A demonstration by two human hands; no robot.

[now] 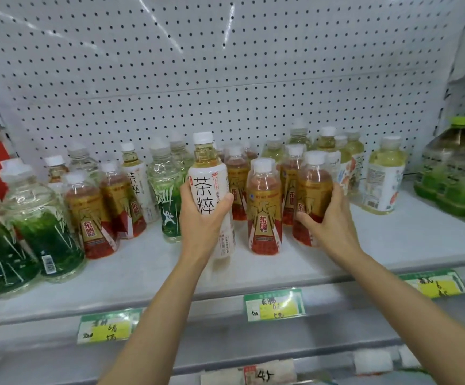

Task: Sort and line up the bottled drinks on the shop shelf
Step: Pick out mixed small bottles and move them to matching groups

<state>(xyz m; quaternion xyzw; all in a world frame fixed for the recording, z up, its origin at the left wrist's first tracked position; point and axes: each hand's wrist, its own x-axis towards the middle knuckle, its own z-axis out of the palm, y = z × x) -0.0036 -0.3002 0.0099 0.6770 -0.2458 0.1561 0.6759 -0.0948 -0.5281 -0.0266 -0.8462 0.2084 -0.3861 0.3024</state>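
My left hand [202,215] grips a white-labelled tea bottle [210,187] with a white cap, upright at the middle of the white shelf [142,273]. My right hand [328,218] grips a red-and-gold energy drink bottle [313,190] to the right of it. Between my hands stands another red-and-gold bottle [264,209]. More red-and-gold bottles [92,218] stand at the left, mixed with a second white tea bottle [138,179] and green-labelled clear bottles [167,195].
Large green-labelled bottles [42,232] crowd the left front. Pale yellow drink bottles [384,176] stand at the back right, with big green jugs [453,173] at the far right. A white pegboard [198,79] backs the shelf. Price tags [274,304] hang on its front edge.
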